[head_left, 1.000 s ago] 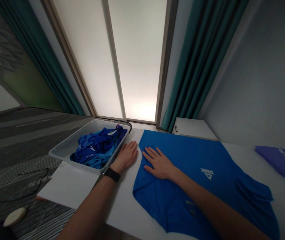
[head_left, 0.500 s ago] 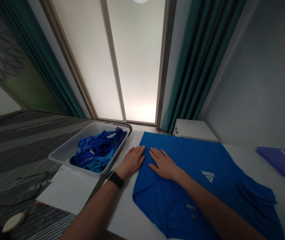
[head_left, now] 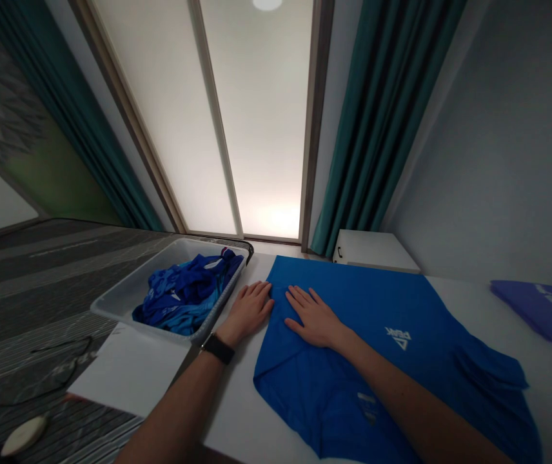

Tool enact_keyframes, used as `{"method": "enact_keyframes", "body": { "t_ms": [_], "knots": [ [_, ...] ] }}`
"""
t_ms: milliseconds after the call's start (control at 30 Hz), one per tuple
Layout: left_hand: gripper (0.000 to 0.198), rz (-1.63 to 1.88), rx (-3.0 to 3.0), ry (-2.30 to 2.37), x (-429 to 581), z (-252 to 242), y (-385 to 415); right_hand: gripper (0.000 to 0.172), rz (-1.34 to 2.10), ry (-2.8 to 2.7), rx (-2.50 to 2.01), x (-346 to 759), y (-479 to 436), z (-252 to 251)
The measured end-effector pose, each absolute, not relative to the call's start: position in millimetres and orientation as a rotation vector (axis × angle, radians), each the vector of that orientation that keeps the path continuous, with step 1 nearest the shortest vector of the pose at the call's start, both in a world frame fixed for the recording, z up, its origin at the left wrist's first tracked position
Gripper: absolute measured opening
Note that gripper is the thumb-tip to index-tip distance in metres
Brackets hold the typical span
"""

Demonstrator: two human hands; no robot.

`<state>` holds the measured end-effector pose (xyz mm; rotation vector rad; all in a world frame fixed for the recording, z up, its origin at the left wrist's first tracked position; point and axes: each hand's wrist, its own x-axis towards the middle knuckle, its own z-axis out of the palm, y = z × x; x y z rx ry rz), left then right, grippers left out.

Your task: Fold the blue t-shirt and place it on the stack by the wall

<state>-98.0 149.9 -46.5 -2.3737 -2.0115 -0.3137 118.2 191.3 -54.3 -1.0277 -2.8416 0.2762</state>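
head view: the broad blue cloth t-shirt with a white triangular logo (head_left: 402, 309) lies spread on the smooth white surface (head_left: 244, 419), from near its far edge toward its near edge, a fold showing at the garment's near-left part. the right hand (head_left: 317, 319) rests palm down on the t-shirt, fingers slightly spread. the left hand (head_left: 247, 310), below a black-banded watch (head_left: 218, 348), lies flat, its fingertips at the t-shirt's left edge; whether they press on the cloth cannot be told. at the surface's left edge stands a translucent rectangular plastic bin (head_left: 124, 301) holding crumpled blue garments (head_left: 186, 290). toward the surface's right edge lies a flat purple piece with white lettering (head_left: 540, 312).
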Motion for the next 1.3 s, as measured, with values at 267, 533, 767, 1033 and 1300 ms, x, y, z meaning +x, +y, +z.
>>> {"method": "enact_keyframes", "body": {
  "t_ms": [267,533,767,1033,1300],
  "knots": [
    [0.040,-0.481,-2.347,-2.006,-104.1,-48.0,152.9,0.076,0.351,-2.856,-1.025,119.2,192.3,-49.4],
    [0.050,-0.469,-2.489,-1.844,-96.6,-42.3,142.8,0.069,0.372,-2.794,-1.122,124.8,202.1,-49.0],
    [0.065,-0.209,-2.616,-1.794,-63.8,-45.4,113.5,0.069,0.296,-2.830,-1.107,125.7,200.0,-57.6],
    [0.069,-0.200,-2.539,-1.789,-56.5,-47.6,100.4,0.069,0.299,-2.837,-1.115,125.4,197.9,-53.0],
    [0.065,-0.241,-2.611,-1.690,-65.2,-52.3,65.0,0.071,0.302,-2.833,-1.114,126.6,198.9,-55.0]
  ]
}}
